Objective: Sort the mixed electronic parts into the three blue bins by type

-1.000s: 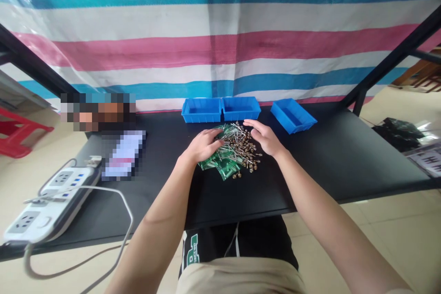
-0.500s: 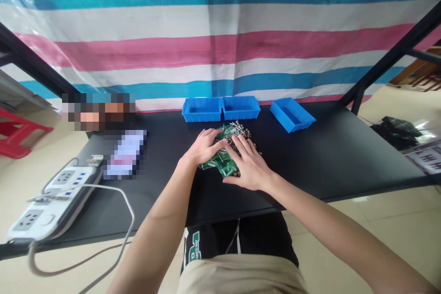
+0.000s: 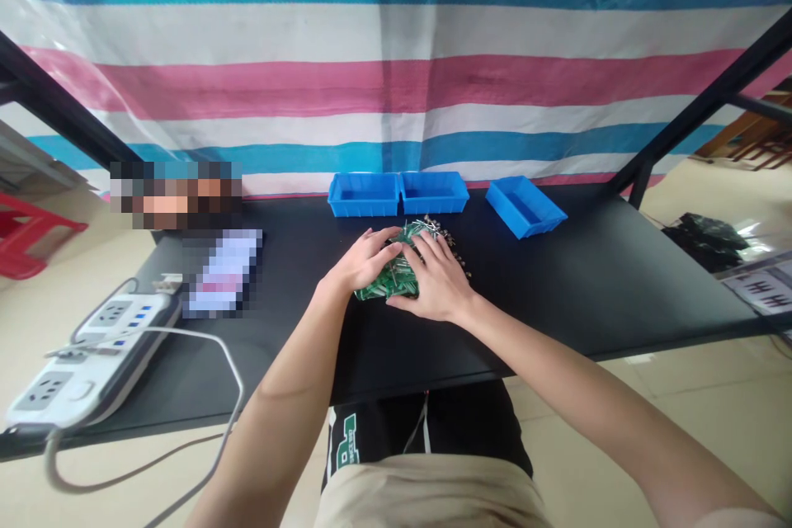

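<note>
A pile of small mixed parts lies on the black table, made up of green plastic pieces, silvery pins or screws and brownish metal bits along its right side. My left hand rests at the pile's left edge, fingers stretched over it. From the right, my right hand lies across the pile with its fingers spread and its thumb along the near side. Both hands are open and their fingertips almost meet above the parts. What lies under the palms is hidden.
Behind the pile stand two blue bins side by side, and a third blue bin sits turned at the right. A white power strip with cables and a blurred phone-like object lie on the left of the black table.
My right hand has shifted slightly left and away from me over the pile, covering more of its right side. My left hand stays nearly in place.
</note>
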A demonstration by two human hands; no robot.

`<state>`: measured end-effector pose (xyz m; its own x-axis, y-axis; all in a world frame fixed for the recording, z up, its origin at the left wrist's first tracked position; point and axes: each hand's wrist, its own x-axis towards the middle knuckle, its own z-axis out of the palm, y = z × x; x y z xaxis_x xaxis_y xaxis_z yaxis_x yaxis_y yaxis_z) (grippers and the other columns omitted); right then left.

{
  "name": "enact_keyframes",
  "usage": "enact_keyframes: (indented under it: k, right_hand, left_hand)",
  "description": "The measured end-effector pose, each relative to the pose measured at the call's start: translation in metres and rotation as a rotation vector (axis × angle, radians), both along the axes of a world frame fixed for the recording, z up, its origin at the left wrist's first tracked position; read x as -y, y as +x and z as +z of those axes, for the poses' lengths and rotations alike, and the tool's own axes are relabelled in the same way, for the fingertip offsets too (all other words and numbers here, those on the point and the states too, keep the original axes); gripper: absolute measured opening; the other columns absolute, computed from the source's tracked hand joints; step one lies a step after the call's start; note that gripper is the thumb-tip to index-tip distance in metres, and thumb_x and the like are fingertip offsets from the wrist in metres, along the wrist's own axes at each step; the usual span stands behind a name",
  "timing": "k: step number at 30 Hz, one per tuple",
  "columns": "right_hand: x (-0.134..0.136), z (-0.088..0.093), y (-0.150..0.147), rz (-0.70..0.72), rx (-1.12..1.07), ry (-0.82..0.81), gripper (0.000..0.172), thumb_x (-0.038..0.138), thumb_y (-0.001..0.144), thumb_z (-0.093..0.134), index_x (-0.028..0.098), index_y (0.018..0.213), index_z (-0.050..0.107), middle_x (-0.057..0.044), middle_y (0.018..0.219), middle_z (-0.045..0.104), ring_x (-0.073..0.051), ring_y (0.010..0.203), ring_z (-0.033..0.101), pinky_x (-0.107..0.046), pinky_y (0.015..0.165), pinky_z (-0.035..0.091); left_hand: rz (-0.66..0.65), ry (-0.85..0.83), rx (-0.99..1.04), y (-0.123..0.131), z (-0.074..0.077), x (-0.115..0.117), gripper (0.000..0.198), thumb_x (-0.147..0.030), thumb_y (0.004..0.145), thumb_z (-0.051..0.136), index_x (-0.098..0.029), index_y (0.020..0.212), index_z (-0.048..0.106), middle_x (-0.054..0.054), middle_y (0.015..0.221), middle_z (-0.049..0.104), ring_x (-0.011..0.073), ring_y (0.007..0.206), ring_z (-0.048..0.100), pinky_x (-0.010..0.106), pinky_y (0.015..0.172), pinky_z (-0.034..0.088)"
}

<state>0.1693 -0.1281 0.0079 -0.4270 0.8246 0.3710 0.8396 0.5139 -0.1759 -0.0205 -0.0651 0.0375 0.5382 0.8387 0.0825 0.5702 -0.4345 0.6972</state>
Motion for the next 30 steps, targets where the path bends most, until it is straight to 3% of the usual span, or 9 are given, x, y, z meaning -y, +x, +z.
enact_keyframes:
  k: [4, 6, 9, 13, 18, 23, 30]
  right_hand:
    - [-0.019, 0.013, 0.026, 0.047, -0.174, 0.003, 0.083, 0.067, 0.085, 0.054, 0.009, 0.144, 0.05, -0.02, 0.145, 0.053, -0.037, 0.139, 0.044, -0.054, 0.118, 0.033]
    - [-0.041, 0.017, 0.042, -0.033, -0.258, -0.067, 0.072, 0.057, 0.087, 0.054, 0.009, 0.141, 0.053, -0.019, 0.141, 0.058, -0.035, 0.131, 0.051, -0.052, 0.112, 0.041]
    - [-0.078, 0.015, 0.058, -0.152, -0.347, -0.216, 0.062, 0.044, 0.082, 0.06, 0.013, 0.136, 0.056, -0.016, 0.136, 0.062, -0.034, 0.129, 0.055, -0.05, 0.111, 0.042]
    - [-0.107, 0.008, 0.056, -0.19, -0.352, -0.373, 0.051, 0.039, 0.087, 0.055, 0.015, 0.132, 0.061, -0.014, 0.135, 0.063, -0.03, 0.129, 0.054, -0.045, 0.11, 0.04]
    - [-0.107, 0.008, 0.046, -0.22, -0.335, -0.427, 0.039, 0.043, 0.095, 0.042, 0.023, 0.114, 0.071, -0.007, 0.13, 0.066, -0.033, 0.127, 0.05, -0.054, 0.11, 0.032]
    - [-0.094, 0.006, 0.056, -0.081, -0.378, -0.369, 0.038, 0.04, 0.097, 0.039, 0.022, 0.09, 0.073, -0.005, 0.112, 0.072, -0.026, 0.111, 0.059, -0.046, 0.106, 0.037]
    - [-0.078, -0.003, 0.071, -0.019, -0.562, -0.29, 0.043, 0.05, 0.096, 0.042, 0.02, 0.088, 0.073, -0.007, 0.1, 0.075, -0.024, 0.103, 0.065, -0.039, 0.097, 0.046]
  left_hand:
    - [0.141, 0.053, 0.15, -0.012, -0.002, -0.007, 0.068, -0.059, 0.094, 0.035, -0.012, 0.137, 0.06, 0.013, 0.143, 0.059, 0.0333, 0.136, 0.05, 0.049, 0.121, 0.03]
    - [0.229, 0.059, 0.239, -0.018, -0.005, -0.012, 0.068, -0.059, 0.094, 0.035, -0.011, 0.133, 0.063, 0.014, 0.14, 0.062, 0.0335, 0.134, 0.053, 0.048, 0.117, 0.037]
    - [0.325, 0.07, 0.312, -0.023, -0.012, -0.019, 0.066, -0.058, 0.094, 0.035, -0.01, 0.127, 0.066, 0.015, 0.131, 0.067, 0.0335, 0.126, 0.058, 0.046, 0.112, 0.041]
    - [0.364, 0.057, 0.322, -0.025, -0.018, -0.024, 0.064, -0.058, 0.094, 0.035, -0.011, 0.122, 0.068, 0.014, 0.122, 0.071, 0.033, 0.119, 0.062, 0.043, 0.106, 0.046]
    - [0.362, 0.053, 0.258, -0.023, -0.018, -0.022, 0.063, -0.057, 0.095, 0.035, -0.012, 0.122, 0.069, 0.013, 0.125, 0.07, 0.0316, 0.12, 0.062, 0.041, 0.108, 0.044]
    - [0.342, 0.048, 0.197, -0.021, -0.015, -0.019, 0.06, -0.055, 0.095, 0.035, -0.014, 0.123, 0.068, 0.012, 0.128, 0.069, 0.03, 0.122, 0.061, 0.04, 0.11, 0.042]
    - [0.323, 0.033, 0.162, -0.018, -0.017, -0.017, 0.058, -0.052, 0.095, 0.035, -0.013, 0.123, 0.069, 0.012, 0.127, 0.069, 0.0296, 0.122, 0.061, 0.04, 0.111, 0.041]
